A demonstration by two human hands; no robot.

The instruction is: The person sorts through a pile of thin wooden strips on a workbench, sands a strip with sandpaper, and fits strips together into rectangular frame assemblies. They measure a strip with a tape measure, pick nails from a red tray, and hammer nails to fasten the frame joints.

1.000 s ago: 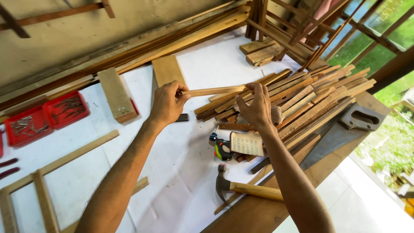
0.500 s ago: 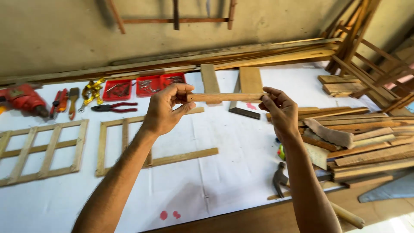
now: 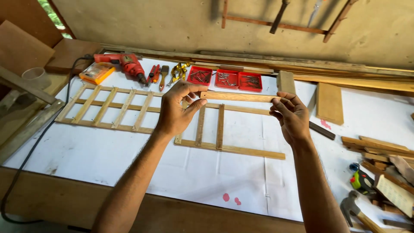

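Slat (image 3: 239,96) held level between my hands above the bench's (image 3: 129,151) middle: left hand (image 3: 179,110) pinches one end with thumb and fingers, right hand (image 3: 291,116) grips the other at its fingertips. Below lies a part-built frame (image 3: 224,129); a finished frame (image 3: 108,108) sits toward the left edge, red trays (image 3: 226,79) along the back edge.

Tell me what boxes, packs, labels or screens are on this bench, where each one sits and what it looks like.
Small plastic case: far left of the bench beside the red drill, flat, rectangular, clear lid over an orange and yellow base.
Three red trays: back middle in a row, beyond the wood strip, square, open, holding nails.
Paper card: right edge on the wood scraps, pale, rectangular, with small print.
No screens or signs.
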